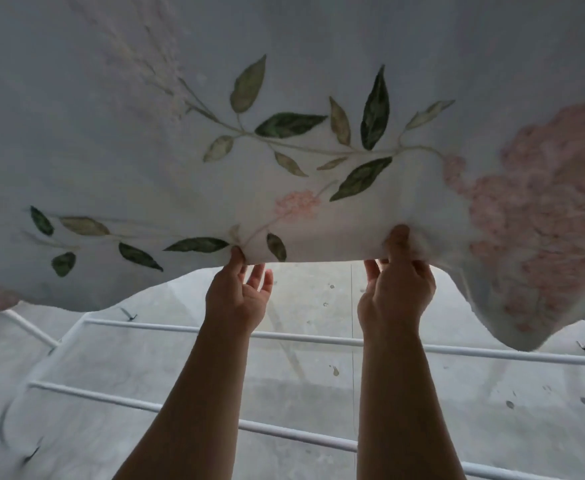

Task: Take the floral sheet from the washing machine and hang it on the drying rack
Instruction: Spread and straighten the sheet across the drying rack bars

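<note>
The floral sheet point(284, 116), white with green leaves and pink flowers, fills the upper view and billows above the drying rack point(312, 338). My left hand point(239, 296) pinches the sheet's lower edge between thumb and fingers. About a hand's width to the right, my right hand point(396, 292) grips the same edge, with its thumb pressed up into the cloth. Both arms reach up and forward over the rack's white bars. The washing machine is out of view.
Several white horizontal bars point(86, 393) of the rack run below my arms, over a pale spotted concrete floor point(492, 410). Pale cloth lies over the rack's left side point(14, 358). The raised sheet hides everything beyond.
</note>
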Demonstrator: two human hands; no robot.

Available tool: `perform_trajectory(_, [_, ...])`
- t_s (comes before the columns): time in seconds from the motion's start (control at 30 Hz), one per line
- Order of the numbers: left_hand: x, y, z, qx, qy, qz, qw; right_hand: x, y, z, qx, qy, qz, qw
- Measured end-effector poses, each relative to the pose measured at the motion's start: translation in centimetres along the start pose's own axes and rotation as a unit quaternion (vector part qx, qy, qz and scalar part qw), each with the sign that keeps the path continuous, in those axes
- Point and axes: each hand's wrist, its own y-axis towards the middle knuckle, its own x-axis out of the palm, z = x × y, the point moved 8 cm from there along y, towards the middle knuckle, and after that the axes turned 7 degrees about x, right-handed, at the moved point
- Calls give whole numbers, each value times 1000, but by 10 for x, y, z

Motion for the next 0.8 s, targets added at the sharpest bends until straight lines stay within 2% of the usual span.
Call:
perform_trajectory(0.1, [-10, -3, 8, 2, 34, 21, 999, 0, 4, 5, 9, -8, 1, 1000])
perform_trajectory(0.17, [-10, -2, 18, 2, 28, 6, 1000, 6, 4, 10, 17, 4, -10, 1000])
perform_trajectory(0.37, [-23, 26, 54, -10, -87, -84, 993, 40, -12, 55, 53, 51, -96, 993])
perform_trajectory(0.57, [-51, 52, 66, -49, -181, -95, 978, 58, -36, 106, 92, 45, -169, 980])
perform_trajectory(0.8, [-89, 87, 98, -53, -303, -87, 947, 76, -48, 142, 65, 61, -210, 974])
